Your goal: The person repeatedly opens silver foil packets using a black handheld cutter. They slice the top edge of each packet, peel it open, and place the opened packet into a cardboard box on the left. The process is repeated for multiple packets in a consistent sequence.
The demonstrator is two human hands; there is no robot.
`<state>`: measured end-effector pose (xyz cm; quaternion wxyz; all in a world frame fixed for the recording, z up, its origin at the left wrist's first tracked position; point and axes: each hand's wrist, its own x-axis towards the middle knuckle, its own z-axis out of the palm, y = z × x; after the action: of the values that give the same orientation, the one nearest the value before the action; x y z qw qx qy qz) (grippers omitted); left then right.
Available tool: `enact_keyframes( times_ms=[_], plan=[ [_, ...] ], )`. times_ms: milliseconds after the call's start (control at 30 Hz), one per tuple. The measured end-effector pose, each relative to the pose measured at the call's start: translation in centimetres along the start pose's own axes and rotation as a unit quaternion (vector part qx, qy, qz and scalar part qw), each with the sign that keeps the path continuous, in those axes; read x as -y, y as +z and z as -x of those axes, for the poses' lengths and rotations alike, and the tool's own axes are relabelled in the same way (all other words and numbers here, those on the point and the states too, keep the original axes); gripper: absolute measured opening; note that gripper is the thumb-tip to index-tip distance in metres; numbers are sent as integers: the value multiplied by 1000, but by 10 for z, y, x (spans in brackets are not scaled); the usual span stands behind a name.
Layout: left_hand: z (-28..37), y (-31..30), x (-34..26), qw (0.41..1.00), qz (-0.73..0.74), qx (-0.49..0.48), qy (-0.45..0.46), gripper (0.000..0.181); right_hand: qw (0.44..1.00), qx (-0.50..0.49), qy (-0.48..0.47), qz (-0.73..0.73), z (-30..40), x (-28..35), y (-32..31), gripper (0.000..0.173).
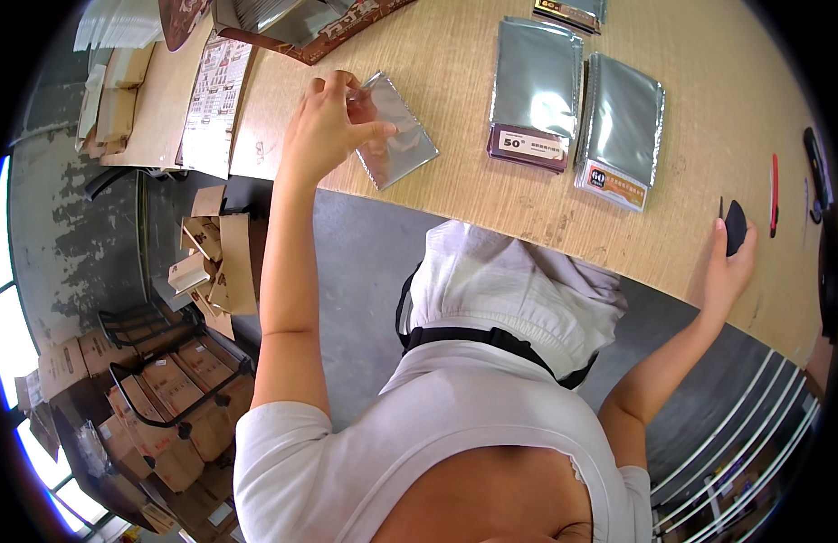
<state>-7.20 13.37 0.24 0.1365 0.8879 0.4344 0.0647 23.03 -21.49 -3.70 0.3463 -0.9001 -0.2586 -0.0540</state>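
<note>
My left hand [331, 122] is over a silver film packet [409, 146] near the table's front edge, thumb across its face and fingers at its upper left corner. Whether the fingers grip it is unclear. Toward the right end of the wooden table [453, 176], my right hand [728, 265] holds a small black object [734, 227], its exact kind unclear. Between my hands lie two stacks of silver film packets with printed lower ends, a left stack [536, 88] and a right stack [621, 129].
A printed carton [310, 41] of packets stands at the upper left, beside printed sheets [215, 102]. A red slim tool [774, 197] lies at the far right. Another packet stack [572, 13] is cut off at the top. Cardboard boxes [181, 380] fill the lower left.
</note>
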Motion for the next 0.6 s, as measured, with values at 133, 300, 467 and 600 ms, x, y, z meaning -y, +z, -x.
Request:
enact_keyframes(
  times_ms=[133,300,467,600],
  plan=[
    [-11,8,23,999,-23,-21,39,55,997,-65,24,-36,8,1,5,27],
    [-23,10,34,995,85,-42,28,27,980,-105,57,-157,25,6,9,26],
    [-10,-10,18,983,179,-34,11,17,958,-110,88,-249,36,22,10,25],
    [11,-38,8,951,304,-34,-32,21,872,-9,129,-472,57,45,19,25]
  ],
)
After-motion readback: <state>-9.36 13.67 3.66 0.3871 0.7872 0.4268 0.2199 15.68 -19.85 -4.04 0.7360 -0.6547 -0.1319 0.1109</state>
